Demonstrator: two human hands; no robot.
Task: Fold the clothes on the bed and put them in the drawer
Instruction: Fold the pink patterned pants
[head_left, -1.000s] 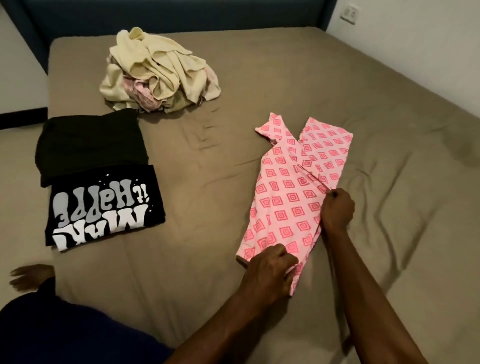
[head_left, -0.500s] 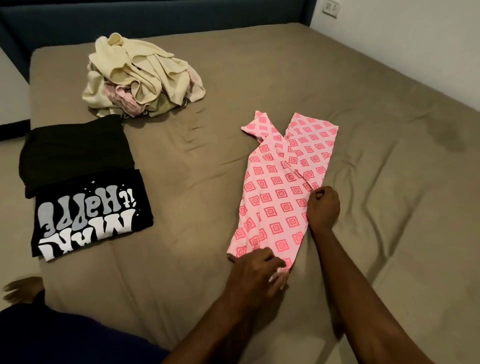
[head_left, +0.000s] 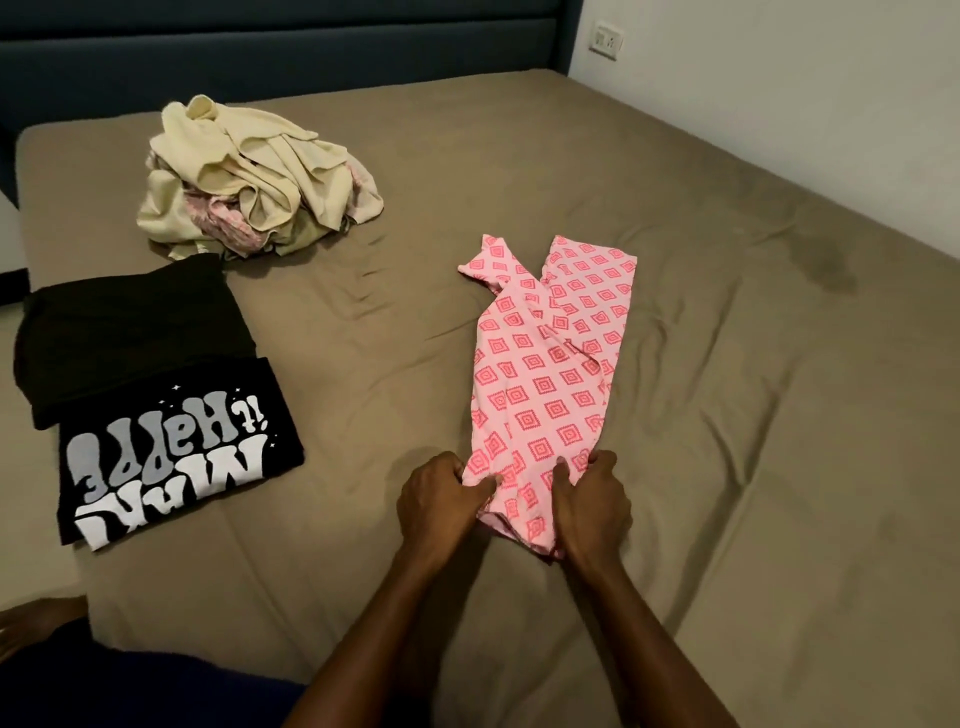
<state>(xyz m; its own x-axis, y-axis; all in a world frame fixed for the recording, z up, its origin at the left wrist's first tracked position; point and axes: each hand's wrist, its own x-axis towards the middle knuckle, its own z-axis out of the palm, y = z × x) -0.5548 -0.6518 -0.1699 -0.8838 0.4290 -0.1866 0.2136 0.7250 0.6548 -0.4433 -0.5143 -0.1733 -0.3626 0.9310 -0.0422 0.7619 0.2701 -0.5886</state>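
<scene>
On the bed: taupe sheet (head_left: 363, 322), wrinkled, carrying every item listed below.
Pink garment (head_left: 545, 384): diamond print, folded lengthwise into a narrow strip; lies right of centre, its far end split into two flaps.
Left hand (head_left: 441, 499): grips the strip's near left corner, fingers curled round the cloth edge, thumb on top.
Right hand (head_left: 589, 501): grips the near right edge, fingers curled over the fabric, just beside the left hand.
Black printed shirt (head_left: 176, 457): folded, white lettering upward, at the left side.
Plain black garment (head_left: 130, 332): folded, touching the printed shirt's far edge.
Unfolded pile (head_left: 254, 176): cream and pink clothes, heaped near the headboard (head_left: 260, 57).
</scene>
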